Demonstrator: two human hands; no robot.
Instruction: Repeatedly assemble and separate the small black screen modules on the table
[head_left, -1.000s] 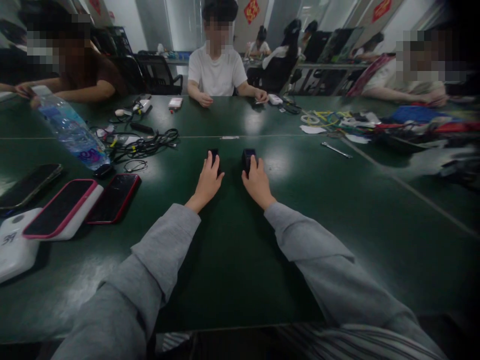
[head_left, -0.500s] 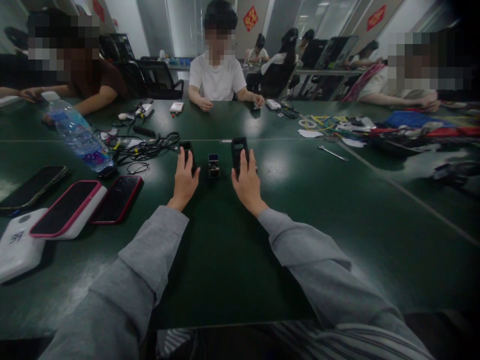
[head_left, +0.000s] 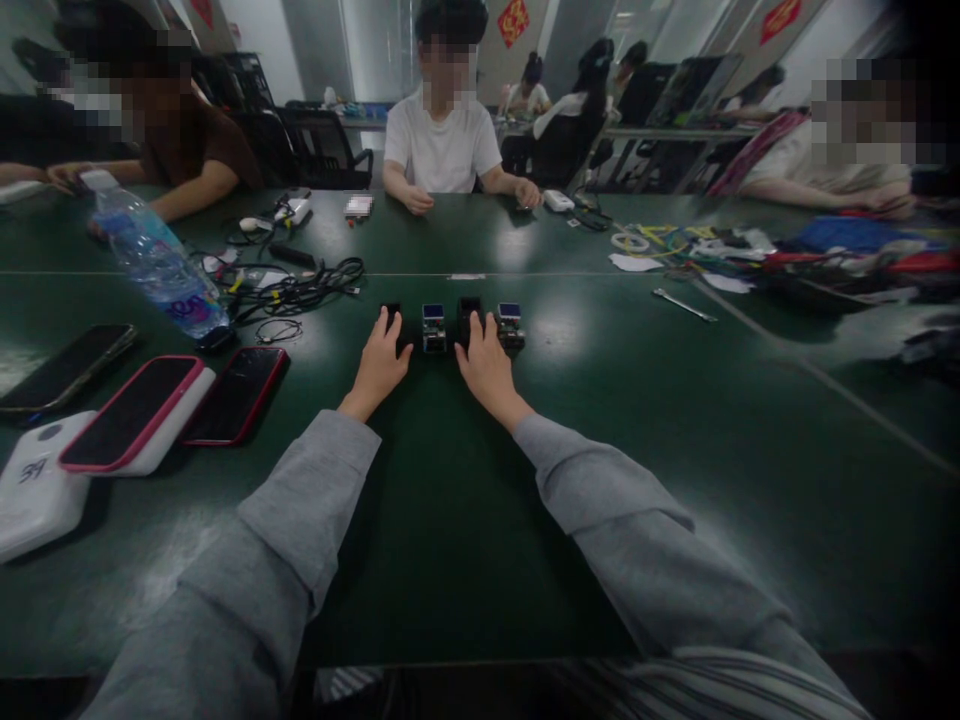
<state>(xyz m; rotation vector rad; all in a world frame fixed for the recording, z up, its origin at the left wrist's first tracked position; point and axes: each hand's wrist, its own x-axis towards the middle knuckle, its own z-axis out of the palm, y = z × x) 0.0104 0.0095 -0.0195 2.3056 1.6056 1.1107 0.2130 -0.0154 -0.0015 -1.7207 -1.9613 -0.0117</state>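
Observation:
In the head view, my left hand [head_left: 376, 362] is closed around a small black casing [head_left: 391, 316], mostly hidden behind the fingers. My right hand [head_left: 487, 365] grips a second black casing [head_left: 470, 306] with a rectangular opening, its fingers over the front and the thumb at its left side. Between the hands stands a small electronic module [head_left: 434, 328] with a little screen on top and bare circuitry below. A similar screen module [head_left: 511, 326] stands just right of the right hand's casing.
To the left lie several phones, including a red-edged phone [head_left: 238, 395], plus a white device [head_left: 37, 485]. A tilted water bottle [head_left: 161, 260] and black cables [head_left: 322, 285] are behind them. A wrench [head_left: 684, 305] and a heap of cables [head_left: 750, 250] are at right. People sit across the table.
The casing in my right hand has come down and moved slightly left, uncovering the right-hand screen module. My left hand with its casing has shifted a little to the right.

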